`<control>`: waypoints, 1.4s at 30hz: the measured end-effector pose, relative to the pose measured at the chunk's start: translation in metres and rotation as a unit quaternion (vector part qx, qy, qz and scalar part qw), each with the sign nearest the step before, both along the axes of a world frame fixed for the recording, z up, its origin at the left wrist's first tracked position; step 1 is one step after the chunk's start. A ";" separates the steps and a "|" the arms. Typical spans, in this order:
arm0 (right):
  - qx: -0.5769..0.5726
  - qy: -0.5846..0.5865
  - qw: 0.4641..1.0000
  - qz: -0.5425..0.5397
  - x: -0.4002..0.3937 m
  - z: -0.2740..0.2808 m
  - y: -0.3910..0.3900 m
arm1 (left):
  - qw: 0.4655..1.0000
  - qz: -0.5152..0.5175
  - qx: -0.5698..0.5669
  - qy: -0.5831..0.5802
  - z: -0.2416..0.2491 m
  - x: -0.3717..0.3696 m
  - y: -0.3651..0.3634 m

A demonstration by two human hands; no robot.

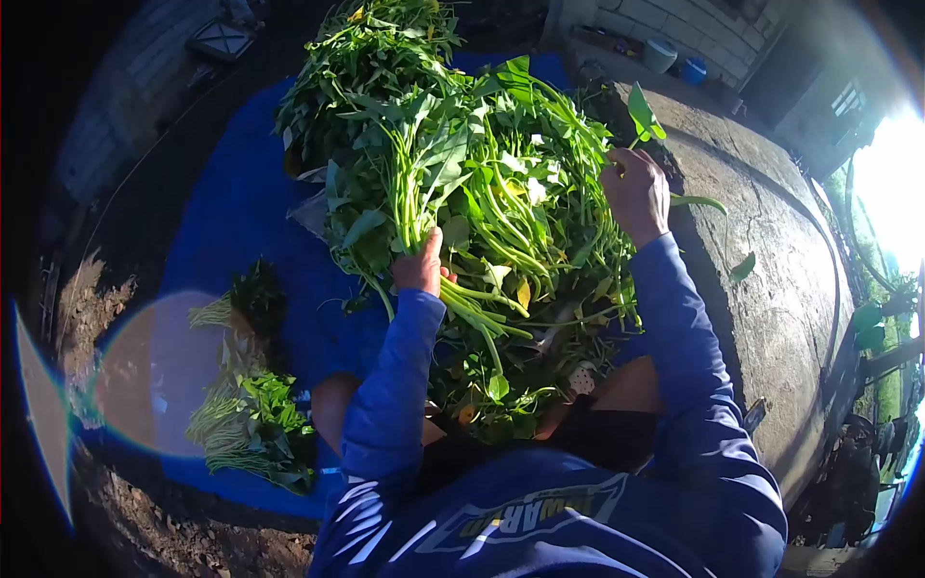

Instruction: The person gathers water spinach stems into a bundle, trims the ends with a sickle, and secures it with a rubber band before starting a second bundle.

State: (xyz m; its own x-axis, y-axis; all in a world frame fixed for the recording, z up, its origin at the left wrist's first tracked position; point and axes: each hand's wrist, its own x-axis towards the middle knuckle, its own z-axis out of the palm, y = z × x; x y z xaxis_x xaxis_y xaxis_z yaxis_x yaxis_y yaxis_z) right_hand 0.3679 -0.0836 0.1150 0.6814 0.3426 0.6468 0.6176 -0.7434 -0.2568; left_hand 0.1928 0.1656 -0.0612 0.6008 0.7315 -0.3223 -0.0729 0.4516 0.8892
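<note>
Left hand: fingers hidden behind gripped stems; tarp far edge buried under greens (near edge cut off by glare); distant containers too small to identify.

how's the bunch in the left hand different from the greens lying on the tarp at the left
The bunch in the left hand is held upright with its stems gathered; the small bundles lie flat on the blue tarp, untouched. The held bunch looks fuller and sunlit, while the bundles sit in shade, with pale ends showing. Both are leafy green stems.
</note>
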 end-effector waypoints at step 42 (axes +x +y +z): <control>0.229 0.503 0.807 0.207 -0.150 -0.152 0.106 | 0.980 -0.084 0.155 0.088 -0.016 -0.005 -0.011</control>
State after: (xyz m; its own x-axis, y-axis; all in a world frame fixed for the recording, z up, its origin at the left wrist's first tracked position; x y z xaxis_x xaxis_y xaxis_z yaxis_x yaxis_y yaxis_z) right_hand 0.2175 0.0226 -0.0375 0.8293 0.5575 -0.0382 0.0970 -0.2108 -0.9727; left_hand 0.1880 0.1545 -0.0771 0.6765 0.7059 -0.2096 0.1467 0.1498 0.9778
